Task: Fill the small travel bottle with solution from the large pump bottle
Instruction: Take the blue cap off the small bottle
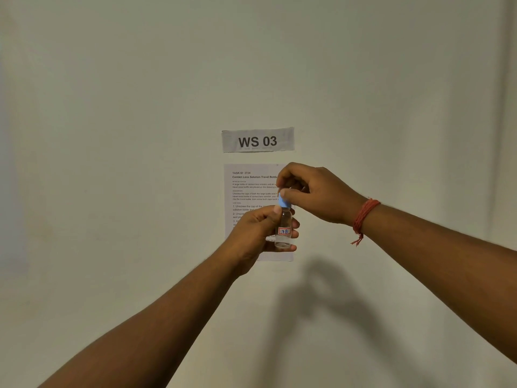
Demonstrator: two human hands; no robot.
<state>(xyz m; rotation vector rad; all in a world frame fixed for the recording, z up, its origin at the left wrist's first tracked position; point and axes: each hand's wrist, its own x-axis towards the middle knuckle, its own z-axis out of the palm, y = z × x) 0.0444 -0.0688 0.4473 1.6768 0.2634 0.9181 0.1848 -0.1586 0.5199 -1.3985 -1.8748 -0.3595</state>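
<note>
A small clear travel bottle (284, 228) with a red-bordered label reading "17B" is held upright in front of the wall. My left hand (258, 233) grips its body from the left, fingers wrapped behind it. On the bottle's neck sits a light blue cap (284, 202). My right hand (313, 191) comes from above and pinches that cap with thumb and fingers. Whether the bottle holds liquid cannot be told. The large pump bottle is not in view.
A pale wall (140, 163) fills the view. A paper sign reading "WS 03" (257, 140) is taped above a printed task sheet (246, 191), which my hands partly cover. A red thread band (363, 217) circles my right wrist.
</note>
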